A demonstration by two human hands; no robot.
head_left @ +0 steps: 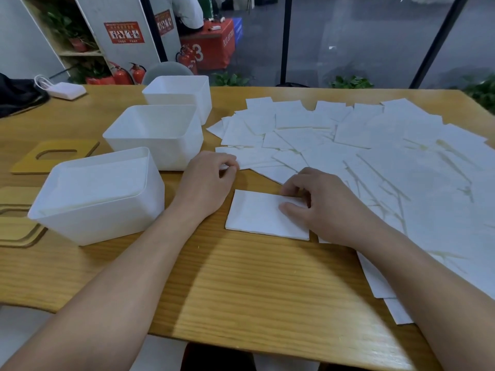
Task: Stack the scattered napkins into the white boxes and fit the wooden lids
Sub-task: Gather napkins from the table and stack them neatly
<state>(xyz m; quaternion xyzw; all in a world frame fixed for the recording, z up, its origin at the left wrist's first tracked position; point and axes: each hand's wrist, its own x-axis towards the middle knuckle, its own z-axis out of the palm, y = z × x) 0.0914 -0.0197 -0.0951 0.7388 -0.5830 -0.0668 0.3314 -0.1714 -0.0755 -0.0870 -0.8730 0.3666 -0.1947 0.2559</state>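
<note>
Wooden table (241, 277) fills most of the frame, with a glass wall and a dark floor beyond its far edge. At the centre of the picture a small neat stack of napkins (257, 212) lies flat on the bare wood. The right hand (324, 207) rests on the stack's right end, fingers curled, with the thumb and fingertips pinching the top napkin's edge. The left hand (209, 180) sits just above and left of the stack, its fingers curled and pinching the corner of a loose napkin (249, 156) at the near edge of the pile. That pile of scattered napkins (375, 145) spreads over the right half of the table, sheets overlapping at all angles and running down to the lower right edge. To the left stand three white boxes in a diagonal row: the nearest box (99, 199), at middle left, is filled with napkins almost to the rim; the middle box (158, 135) and the far box (179, 93) behind it are open, and their contents cannot be made out. One wooden lid (53, 156) with an oval slot lies flat left of the middle box, and more lids (16, 223) are stacked at the left edge beside the nearest box. In the upper left corner sit a white charger (64, 89) and a dark bag (18, 95); red fire extinguishers (128, 73) stand on the floor behind.
</note>
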